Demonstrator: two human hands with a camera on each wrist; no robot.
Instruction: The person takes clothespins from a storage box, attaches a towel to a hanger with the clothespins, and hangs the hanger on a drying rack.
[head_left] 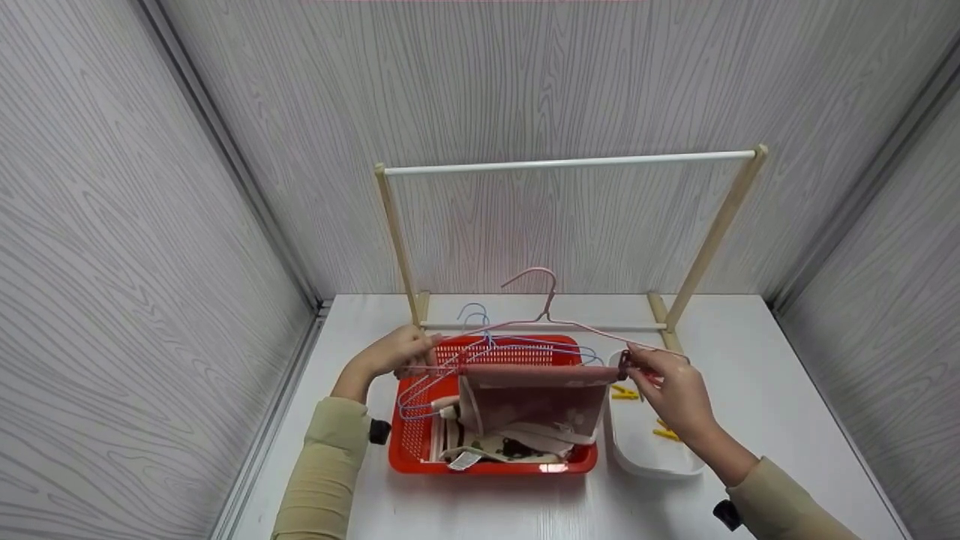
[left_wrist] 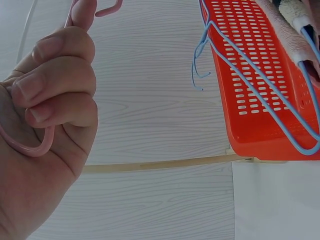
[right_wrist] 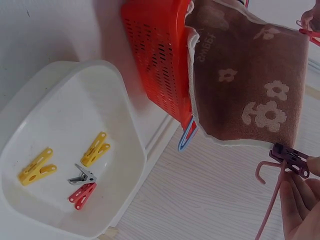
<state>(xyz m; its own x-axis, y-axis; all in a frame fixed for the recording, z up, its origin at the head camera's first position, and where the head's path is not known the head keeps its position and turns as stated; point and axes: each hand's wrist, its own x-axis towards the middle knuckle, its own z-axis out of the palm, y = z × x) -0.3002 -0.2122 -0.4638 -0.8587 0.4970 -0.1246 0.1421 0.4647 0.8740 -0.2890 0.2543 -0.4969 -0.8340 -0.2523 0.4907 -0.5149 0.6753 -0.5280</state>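
Over the basket, a pink wire hanger (head_left: 551, 300) is held up between both hands, hook upward. A brownish-pink towel (right_wrist: 235, 75) with pale flowers hangs from its lower bar. My left hand (head_left: 416, 351) grips the hanger's left end, fingers curled round the wire in the left wrist view. With thumb and fingers, my right hand (head_left: 671, 386) pinches a dark purple clothespin (right_wrist: 291, 159) at the towel's right top corner, beside the hanger's right end. A red clothespin (right_wrist: 311, 35) sits at the towel's other top corner.
Below is a red basket (head_left: 487, 468) with folded cloths and blue wire hangers (left_wrist: 194, 75). To its right, a white tub (head_left: 652, 469) contains yellow clothespins (right_wrist: 95, 149), a red one (right_wrist: 82, 195) and a grey one (right_wrist: 81, 175). Behind stands a rack with a white rail (head_left: 570, 162).
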